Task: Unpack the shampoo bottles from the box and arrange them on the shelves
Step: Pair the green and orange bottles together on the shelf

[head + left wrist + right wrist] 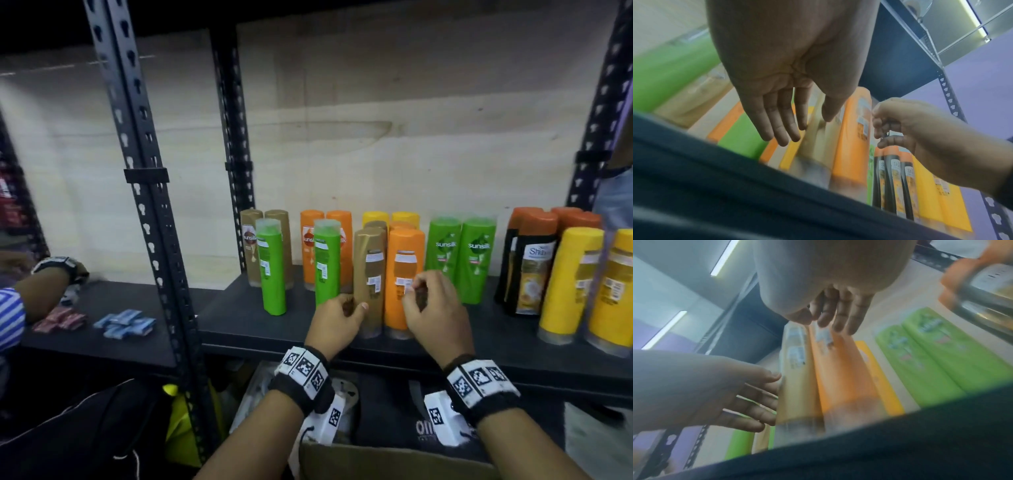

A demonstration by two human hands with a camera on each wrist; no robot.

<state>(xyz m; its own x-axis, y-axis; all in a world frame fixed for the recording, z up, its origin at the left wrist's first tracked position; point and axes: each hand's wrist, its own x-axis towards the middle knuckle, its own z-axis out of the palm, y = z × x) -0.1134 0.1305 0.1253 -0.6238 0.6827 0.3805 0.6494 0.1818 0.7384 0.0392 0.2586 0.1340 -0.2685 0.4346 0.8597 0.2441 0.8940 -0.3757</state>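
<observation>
Black slotted-steel shelving against a pale board backing, dark shelf (239, 322) at chest level, crowded with upright shampoo bottles in green, orange, gold and yellow. From the head view: left hand (337, 320) beside the gold bottle (370, 281) at the front edge, thumb against its lower side; right hand (433, 308) in front of the orange bottle (402, 277) standing just beside the gold one, fingers loosely curled near its white label. Cardboard box (394, 460) low in front, below the shelf edge, contents not discernible. Further left on a neighbouring shelf, small blue packets (125, 323) and red packets (60, 320), plus another person's arm (44, 294) in a striped sleeve. From the left wrist view only: left grip open, fingers (774, 128) straight, tips at the gold bottle's side, not wrapped round it. From the right wrist view only: right grip open too, relaxed fingers (840, 316) above the orange bottle's label, holding nothing; blurred green Sunsilk bottles (937, 353) to the right.
</observation>
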